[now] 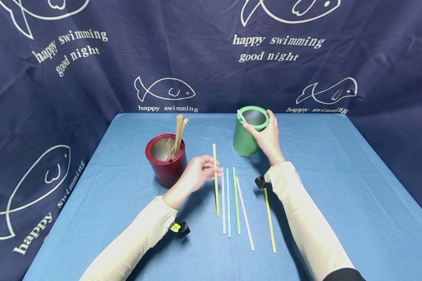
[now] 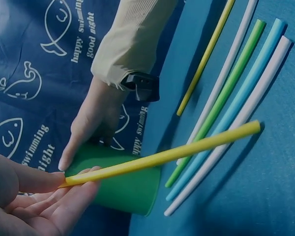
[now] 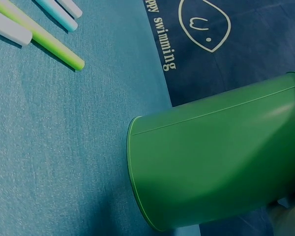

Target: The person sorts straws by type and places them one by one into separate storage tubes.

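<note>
Yellow stick (image 2: 162,156) in pinch of left hand (image 1: 197,173)

The left hand (image 1: 198,171) pinches a thin yellow stick (image 1: 216,191) beside other coloured sticks (image 1: 228,207). The right hand (image 1: 268,137) grips an upright green can (image 1: 244,139) by its rim (a white stick (image 1: 242,116) shows there too).

Head view: high, facing forward and down over blue tabletop (image 1: 91,195). Wrist views: close, rolled sideways; both include green can (image 3: 216,152).
</note>
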The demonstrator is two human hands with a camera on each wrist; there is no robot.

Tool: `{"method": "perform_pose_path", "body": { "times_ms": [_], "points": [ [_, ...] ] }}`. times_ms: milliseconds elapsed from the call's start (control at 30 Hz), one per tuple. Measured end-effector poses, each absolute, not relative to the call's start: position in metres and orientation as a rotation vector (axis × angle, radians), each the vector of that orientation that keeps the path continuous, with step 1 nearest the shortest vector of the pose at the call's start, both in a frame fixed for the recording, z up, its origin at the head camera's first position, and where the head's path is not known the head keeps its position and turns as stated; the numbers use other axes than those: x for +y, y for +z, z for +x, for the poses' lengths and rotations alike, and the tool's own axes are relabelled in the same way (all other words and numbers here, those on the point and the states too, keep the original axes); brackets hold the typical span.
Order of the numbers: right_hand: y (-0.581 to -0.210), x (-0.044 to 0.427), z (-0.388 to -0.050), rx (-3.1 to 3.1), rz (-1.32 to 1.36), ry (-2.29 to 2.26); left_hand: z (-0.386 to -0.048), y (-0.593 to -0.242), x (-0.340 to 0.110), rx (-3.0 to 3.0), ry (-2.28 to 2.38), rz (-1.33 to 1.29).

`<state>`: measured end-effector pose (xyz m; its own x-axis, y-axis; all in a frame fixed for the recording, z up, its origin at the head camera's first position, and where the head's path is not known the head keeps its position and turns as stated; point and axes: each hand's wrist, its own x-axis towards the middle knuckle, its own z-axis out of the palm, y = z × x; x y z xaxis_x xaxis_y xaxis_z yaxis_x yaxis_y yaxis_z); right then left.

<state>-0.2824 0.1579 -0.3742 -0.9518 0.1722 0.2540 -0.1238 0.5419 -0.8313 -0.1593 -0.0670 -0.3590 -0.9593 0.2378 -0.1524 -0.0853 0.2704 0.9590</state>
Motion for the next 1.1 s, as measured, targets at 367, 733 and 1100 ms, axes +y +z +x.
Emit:
{"method": "perform_pose_path", "body": {
  "times_ms": [367, 733, 1100],
  "points": [
    [-0.375, 0.158, -0.282, -2.474, -0.041, 1.368, -0.153, -0.347, -0.063, 2.502, 1.699, 0.319],
    [-0.375, 0.157, -0.283, -2.470, -0.040, 1.359, -0.149, -0.339, -0.055, 2.802, 1.679, 0.526],
    [-0.373, 0.157, -0.282, -2.472, -0.037, 1.370, -0.153, -0.333, -0.042, 3.022, 1.733, 0.763]
  ]
}}
